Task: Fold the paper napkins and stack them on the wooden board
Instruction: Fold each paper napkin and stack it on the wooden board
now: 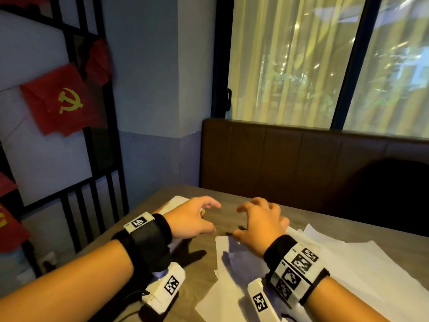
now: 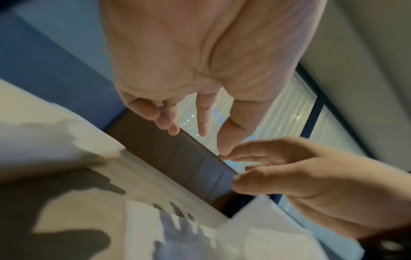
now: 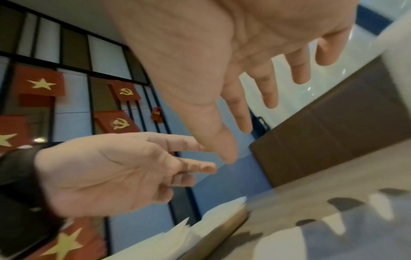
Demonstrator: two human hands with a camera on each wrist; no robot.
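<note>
My left hand [image 1: 216, 217] and right hand [image 1: 236, 221] hover side by side just above the table [image 1: 308, 217], fingers relaxed and spread, holding nothing. Under the left hand lies a stack of folded white napkins [image 1: 176, 201] on the wooden board [image 3: 222, 234], whose light edge shows in the right wrist view. Loose unfolded napkins [image 1: 336, 263] lie spread beneath and to the right of my right hand. The left wrist view shows my left hand [image 2: 200, 140] empty, the right hand [image 2: 229, 169] close beside it, and a flat napkin [image 2: 177, 237] below.
A brown padded bench back [image 1: 290, 154] runs along the table's far edge, with a curtained window [image 1: 301, 66] above it. A black-framed partition with red flags [image 1: 58, 103] stands close on the left. The table's left edge lies just beyond the board.
</note>
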